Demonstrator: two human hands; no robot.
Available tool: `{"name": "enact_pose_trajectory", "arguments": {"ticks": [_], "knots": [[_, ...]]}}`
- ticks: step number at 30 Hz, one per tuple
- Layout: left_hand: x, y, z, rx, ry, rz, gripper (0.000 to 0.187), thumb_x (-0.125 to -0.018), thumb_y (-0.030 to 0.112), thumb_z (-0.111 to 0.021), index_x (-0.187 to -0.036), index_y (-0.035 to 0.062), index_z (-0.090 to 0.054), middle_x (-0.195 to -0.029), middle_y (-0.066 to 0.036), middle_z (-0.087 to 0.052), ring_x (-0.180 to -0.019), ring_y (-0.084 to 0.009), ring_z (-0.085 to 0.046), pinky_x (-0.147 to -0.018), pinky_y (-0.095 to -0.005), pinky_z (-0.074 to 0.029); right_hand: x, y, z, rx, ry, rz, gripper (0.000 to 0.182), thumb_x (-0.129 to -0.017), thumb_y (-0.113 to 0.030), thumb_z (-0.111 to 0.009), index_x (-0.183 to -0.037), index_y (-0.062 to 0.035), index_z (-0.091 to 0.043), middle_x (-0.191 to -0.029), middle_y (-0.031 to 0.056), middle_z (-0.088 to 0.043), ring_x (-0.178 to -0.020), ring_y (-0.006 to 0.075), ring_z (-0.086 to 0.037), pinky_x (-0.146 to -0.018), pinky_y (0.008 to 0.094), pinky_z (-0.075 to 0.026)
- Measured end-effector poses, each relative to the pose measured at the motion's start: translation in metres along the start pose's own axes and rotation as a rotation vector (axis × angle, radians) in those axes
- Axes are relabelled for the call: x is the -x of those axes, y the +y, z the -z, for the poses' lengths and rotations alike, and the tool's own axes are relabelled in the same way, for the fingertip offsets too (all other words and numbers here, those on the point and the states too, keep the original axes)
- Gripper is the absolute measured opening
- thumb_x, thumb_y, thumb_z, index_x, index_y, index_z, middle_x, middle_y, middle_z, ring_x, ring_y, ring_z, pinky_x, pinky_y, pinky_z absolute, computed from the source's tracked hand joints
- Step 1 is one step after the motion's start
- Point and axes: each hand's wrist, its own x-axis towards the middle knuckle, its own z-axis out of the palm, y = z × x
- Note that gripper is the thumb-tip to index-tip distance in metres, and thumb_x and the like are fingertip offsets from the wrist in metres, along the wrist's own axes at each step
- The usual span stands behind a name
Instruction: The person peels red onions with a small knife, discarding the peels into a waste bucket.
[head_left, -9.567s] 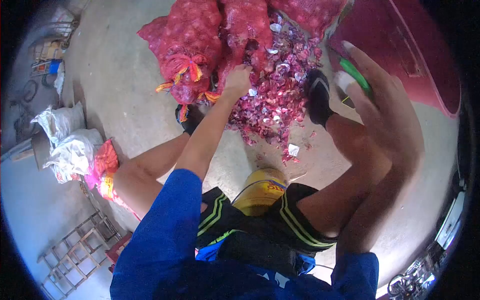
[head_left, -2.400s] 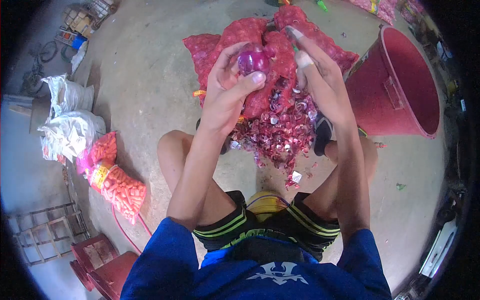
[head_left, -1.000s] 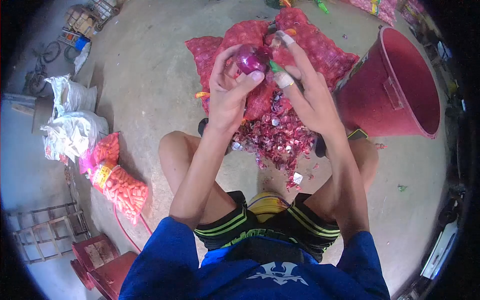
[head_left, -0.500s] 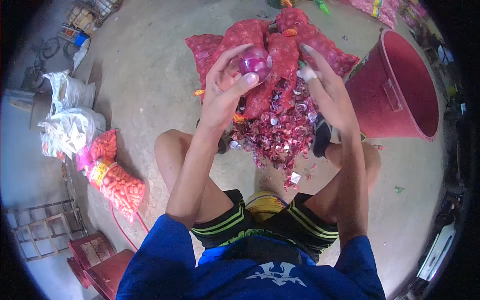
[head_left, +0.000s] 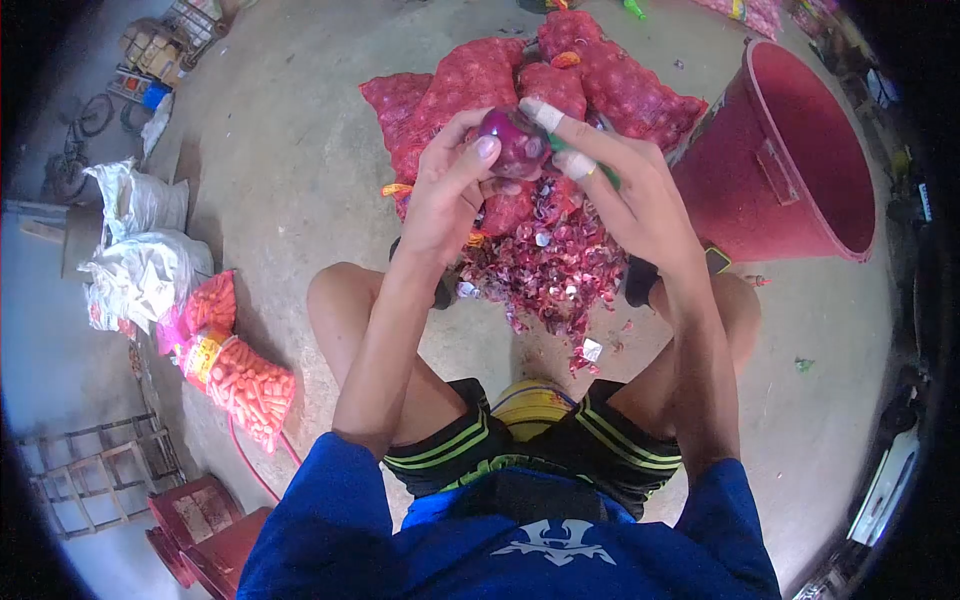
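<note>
Item: one red onion (head_left: 520, 150), raised over the floor between both hands, its glossy purple side toward the wearer.
Left hand (head_left: 440, 190): fingers curled behind the onion, thumb pressed along its near side; spread only as wide as the bulb. This cradle appears to steady the bulb and leave its right side exposed.
Right hand (head_left: 640, 195): partly closed around a green tool (head_left: 612, 178), mostly hidden by the fingers; whether it has a blade cannot be told. White-wrapped thumb and forefinger tips lie at the onion's right side; the wraps probably serve as protection.
Beyond the grip: red mesh sacks (head_left: 470, 85) filled with round bulbs, presumably kept there for easy reach.
Below the grip, nearer the wearer: loose purple skins (head_left: 560, 260), heaped between the feet, likely where peelings drop; a pale square scrap (head_left: 591, 350) at the near edge.
Right of the grip: large red tub (head_left: 745, 205), mouth visible.
Left of the grip, well apart: white sacks (head_left: 150, 270) and a bag of orange, carrot-like pieces (head_left: 250, 385).
Surface: grey, smooth floor (head_left: 285, 190), lightly littered.
Room: pale wall and slatted frame (head_left: 100, 470) far left; bicycle (head_left: 75, 150) farther back.
</note>
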Motion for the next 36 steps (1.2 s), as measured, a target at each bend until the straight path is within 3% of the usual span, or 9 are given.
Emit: {"name": "enact_pose_trajectory", "arguments": {"ticks": [3, 9, 16, 18, 19, 22, 25, 31, 36], "knots": [[-0.003, -0.001, 0.003, 0.001, 0.043, 0.038, 0.046, -0.105, 0.026, -0.069, -0.143, 0.0041, -0.057, -0.122, -0.013, -0.075, -0.102, -0.0261, -0.078, -0.083, -0.0338, -0.062, -0.001, -0.001, -0.001, -0.086, 0.046, -0.044, 0.048, -0.100, -0.007, -0.064, -0.149, -0.0104, -0.065, -0.091, 0.0248, -0.070, -0.066, 0.0359, -0.065, -0.068, 0.0423, -0.053], [0.001, 0.006, -0.004, 0.032, -0.051, 0.044, 0.054, -0.102, 0.027, -0.072, -0.147, 0.0051, -0.055, -0.128, -0.012, -0.073, -0.109, -0.0251, -0.077, -0.087, -0.0335, -0.064, 0.001, 0.011, 0.009, -0.174, 0.138, -0.416, 0.039, -0.110, -0.014, -0.058, -0.148, -0.0058, -0.064, -0.136, 0.0156, -0.074, -0.118, 0.0178, -0.071, -0.105, 0.0325, -0.051], [0.004, 0.003, 0.005, 0.060, 0.115, 0.026, 0.047, -0.103, 0.025, -0.071, -0.144, 0.0085, -0.054, -0.126, -0.010, -0.073, -0.110, -0.0247, -0.076, -0.087, -0.0354, -0.064, 0.003, -0.010, 0.015, -0.124, -0.113, -0.395, 0.049, -0.106, -0.016, -0.063, -0.155, -0.0088, -0.058, -0.108, 0.0202, -0.079, -0.086, 0.0207, -0.076, -0.081, 0.0366, -0.057], [0.004, 0.005, 0.005, 0.069, 0.118, 0.043, 0.045, -0.104, 0.025, -0.071, -0.142, 0.0085, -0.055, -0.125, -0.010, -0.073, -0.109, -0.0246, -0.077, -0.087, -0.0357, -0.064, 0.005, -0.005, -0.003, -0.152, 0.010, -0.056, 0.053, -0.104, -0.016, -0.065, -0.156, -0.0108, -0.057, -0.093, 0.0213, -0.075, -0.068, 0.0286, -0.069, -0.070, 0.0402, -0.054], [0.005, 0.005, 0.005, 0.057, 0.095, 0.053, 0.044, -0.104, 0.026, -0.071, -0.142, 0.0086, -0.055, -0.125, -0.010, -0.074, -0.108, -0.0248, -0.077, -0.087, -0.0359, -0.064, 0.003, -0.016, 0.008, -0.107, -0.140, -0.162, 0.055, -0.104, -0.010, -0.064, -0.158, -0.0068, -0.054, -0.114, 0.0183, -0.078, -0.090, 0.0272, -0.072, -0.089, 0.0373, -0.055], [0.006, 0.007, 0.009, 0.049, 0.047, 0.082, 0.044, -0.104, 0.026, -0.071, -0.141, 0.0082, -0.056, -0.124, -0.011, -0.074, -0.105, -0.0257, -0.078, -0.086, -0.0362, -0.065, -0.003, -0.018, 0.008, -0.106, -0.202, -0.207, 0.053, -0.104, -0.010, -0.064, -0.156, -0.0065, -0.056, -0.119, 0.0210, -0.076, -0.091, 0.0274, -0.074, -0.089, 0.0358, -0.056], [0.006, 0.007, 0.012, -0.024, 0.030, 0.105, 0.052, -0.103, 0.030, -0.070, -0.146, 0.0075, -0.051, -0.124, -0.013, -0.074, -0.105, -0.0279, -0.078, -0.083, -0.0361, -0.066, -0.004, 0.004, -0.010, -0.020, 0.060, 0.021, 0.048, -0.102, -0.007, -0.062, -0.150, -0.0099, -0.064, -0.094, 0.0209, -0.074, -0.066, 0.0269, -0.066, -0.068, 0.0395, -0.054], [0.007, 0.018, 0.001, -0.041, -0.036, 0.070, 0.069, -0.096, 0.025, -0.074, -0.155, 0.0040, -0.047, -0.133, -0.016, -0.070, -0.113, -0.0254, -0.074, -0.088, -0.0349, -0.065, -0.004, -0.001, -0.005, -0.199, 0.070, -0.417, 0.043, -0.106, -0.008, -0.060, -0.148, -0.0083, -0.065, -0.103, 0.0178, -0.077, -0.077, 0.0141, -0.064, -0.079, 0.0366, -0.056], [0.007, 0.013, 0.007, 0.225, -0.093, 0.063, 0.066, -0.096, 0.011, -0.069, -0.158, 0.0016, -0.046, -0.138, -0.016, -0.068, -0.120, -0.0219, -0.072, -0.099, -0.0353, -0.062, -0.002, 0.006, -0.006, -0.162, 0.073, -0.410, 0.044, -0.109, -0.018, -0.059, -0.152, -0.0069, -0.060, -0.104, 0.0180, -0.075, -0.080, 0.0160, -0.064, -0.084, 0.0361, -0.056]]}}
